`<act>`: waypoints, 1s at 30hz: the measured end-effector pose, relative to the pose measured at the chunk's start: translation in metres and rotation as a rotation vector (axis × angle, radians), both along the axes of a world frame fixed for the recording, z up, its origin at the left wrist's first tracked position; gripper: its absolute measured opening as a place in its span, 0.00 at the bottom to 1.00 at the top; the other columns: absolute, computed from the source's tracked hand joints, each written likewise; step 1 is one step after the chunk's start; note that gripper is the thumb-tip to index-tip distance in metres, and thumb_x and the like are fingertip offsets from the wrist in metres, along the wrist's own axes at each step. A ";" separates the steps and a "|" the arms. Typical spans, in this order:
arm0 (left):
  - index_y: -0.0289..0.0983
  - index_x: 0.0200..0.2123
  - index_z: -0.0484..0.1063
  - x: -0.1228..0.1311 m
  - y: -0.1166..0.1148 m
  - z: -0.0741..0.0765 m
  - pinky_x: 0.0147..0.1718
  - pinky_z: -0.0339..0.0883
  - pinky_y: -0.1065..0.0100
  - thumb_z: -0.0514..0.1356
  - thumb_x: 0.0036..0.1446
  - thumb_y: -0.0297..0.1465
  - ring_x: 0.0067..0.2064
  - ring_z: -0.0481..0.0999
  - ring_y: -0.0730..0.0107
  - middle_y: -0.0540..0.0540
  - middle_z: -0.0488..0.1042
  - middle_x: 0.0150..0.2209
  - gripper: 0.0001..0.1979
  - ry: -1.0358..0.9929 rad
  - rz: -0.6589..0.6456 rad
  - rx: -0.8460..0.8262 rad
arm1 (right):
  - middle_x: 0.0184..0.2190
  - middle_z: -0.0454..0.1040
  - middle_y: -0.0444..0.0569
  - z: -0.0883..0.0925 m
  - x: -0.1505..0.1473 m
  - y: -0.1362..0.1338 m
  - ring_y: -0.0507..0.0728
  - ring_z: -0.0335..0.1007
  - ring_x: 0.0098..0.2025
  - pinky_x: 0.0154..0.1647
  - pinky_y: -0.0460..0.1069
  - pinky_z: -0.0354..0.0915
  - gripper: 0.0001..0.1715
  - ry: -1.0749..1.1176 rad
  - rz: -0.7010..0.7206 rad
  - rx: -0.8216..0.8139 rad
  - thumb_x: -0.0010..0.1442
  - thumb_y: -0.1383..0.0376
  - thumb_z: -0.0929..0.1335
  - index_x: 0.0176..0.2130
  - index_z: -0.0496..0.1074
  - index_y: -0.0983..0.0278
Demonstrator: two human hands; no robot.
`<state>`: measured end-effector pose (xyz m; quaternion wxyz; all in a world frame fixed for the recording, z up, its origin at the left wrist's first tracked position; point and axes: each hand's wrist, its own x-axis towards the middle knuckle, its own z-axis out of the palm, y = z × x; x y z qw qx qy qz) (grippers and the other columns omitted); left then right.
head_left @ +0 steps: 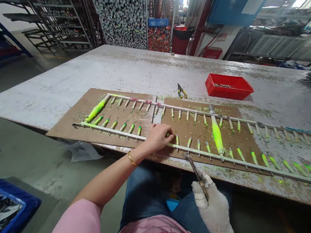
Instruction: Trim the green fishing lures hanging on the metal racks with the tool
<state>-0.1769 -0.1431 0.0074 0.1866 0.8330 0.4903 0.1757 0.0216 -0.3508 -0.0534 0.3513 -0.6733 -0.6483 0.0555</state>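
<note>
My left hand [157, 138], bare with a gold bangle [132, 159] at the wrist, grips the near bar of a long metal rack [209, 154]. Small neon-green and cream fishing lures [123, 127] hang in rows from this bar and a parallel far bar [188, 110]. Two larger neon-green lures [97, 108] [217, 134] lie across the rack. My right hand [210, 208], in a white knit glove, is shut on steel pliers [197, 176] just below the near bar. Their tips point toward the rack.
The rack lies on brown cardboard sheets [96, 106] on a worn white table [121, 73], with green flecks scattered about. Yellow-handled pliers [182, 91] and a red tray [229, 86] stand beyond it. A blue crate [3, 204] of metal parts sits on the floor at left.
</note>
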 end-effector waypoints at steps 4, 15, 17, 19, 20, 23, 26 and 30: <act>0.41 0.39 0.77 0.001 -0.013 -0.001 0.53 0.57 0.56 0.58 0.65 0.33 0.48 0.73 0.62 0.47 0.78 0.42 0.07 -0.019 -0.107 0.118 | 0.46 0.82 0.52 0.011 0.003 -0.001 0.59 0.82 0.42 0.48 0.51 0.76 0.23 0.090 0.012 0.025 0.69 0.56 0.65 0.58 0.73 0.63; 0.47 0.49 0.77 -0.021 -0.069 -0.017 0.61 0.49 0.51 0.53 0.69 0.36 0.54 0.67 0.60 0.45 0.75 0.52 0.13 0.017 -0.260 0.278 | 0.39 0.84 0.51 0.047 -0.005 0.097 0.58 0.81 0.36 0.40 0.49 0.72 0.24 -0.197 0.070 0.028 0.71 0.55 0.62 0.58 0.75 0.61; 0.48 0.52 0.76 -0.025 -0.070 -0.021 0.63 0.48 0.51 0.54 0.68 0.36 0.56 0.66 0.59 0.44 0.74 0.54 0.14 0.024 -0.268 0.312 | 0.36 0.84 0.50 0.041 -0.008 0.107 0.58 0.81 0.36 0.40 0.48 0.71 0.24 -0.266 0.086 0.030 0.71 0.56 0.61 0.58 0.75 0.61; 0.48 0.53 0.75 -0.026 -0.069 -0.025 0.63 0.48 0.49 0.56 0.67 0.36 0.57 0.65 0.57 0.43 0.73 0.55 0.14 0.020 -0.262 0.353 | 0.35 0.84 0.49 0.035 -0.008 0.110 0.58 0.81 0.35 0.38 0.48 0.69 0.23 -0.319 0.090 0.053 0.71 0.56 0.61 0.58 0.75 0.60; 0.47 0.53 0.75 -0.027 -0.069 -0.027 0.63 0.47 0.49 0.57 0.66 0.36 0.57 0.65 0.56 0.43 0.72 0.55 0.14 0.012 -0.262 0.376 | 0.34 0.84 0.49 0.033 -0.008 0.111 0.58 0.81 0.34 0.37 0.48 0.68 0.22 -0.342 0.086 0.064 0.71 0.57 0.62 0.57 0.75 0.60; 0.46 0.52 0.76 -0.026 -0.066 -0.031 0.63 0.47 0.47 0.60 0.64 0.36 0.57 0.65 0.55 0.42 0.72 0.55 0.14 -0.017 -0.276 0.436 | 0.34 0.84 0.48 0.031 -0.005 0.111 0.57 0.80 0.31 0.33 0.47 0.66 0.22 -0.382 0.076 0.093 0.71 0.57 0.62 0.56 0.76 0.60; 0.46 0.51 0.76 -0.023 -0.062 -0.032 0.64 0.46 0.46 0.60 0.64 0.37 0.58 0.65 0.54 0.43 0.72 0.56 0.13 -0.019 -0.288 0.459 | 0.34 0.83 0.48 0.032 -0.005 0.110 0.57 0.80 0.30 0.32 0.47 0.64 0.22 -0.394 0.085 0.107 0.71 0.58 0.61 0.56 0.75 0.60; 0.46 0.50 0.77 -0.020 -0.059 -0.029 0.65 0.43 0.44 0.61 0.64 0.38 0.59 0.65 0.54 0.43 0.71 0.57 0.12 0.007 -0.288 0.458 | 0.31 0.83 0.48 0.030 -0.005 0.110 0.57 0.79 0.28 0.31 0.47 0.63 0.22 -0.404 0.086 0.093 0.71 0.58 0.61 0.56 0.75 0.61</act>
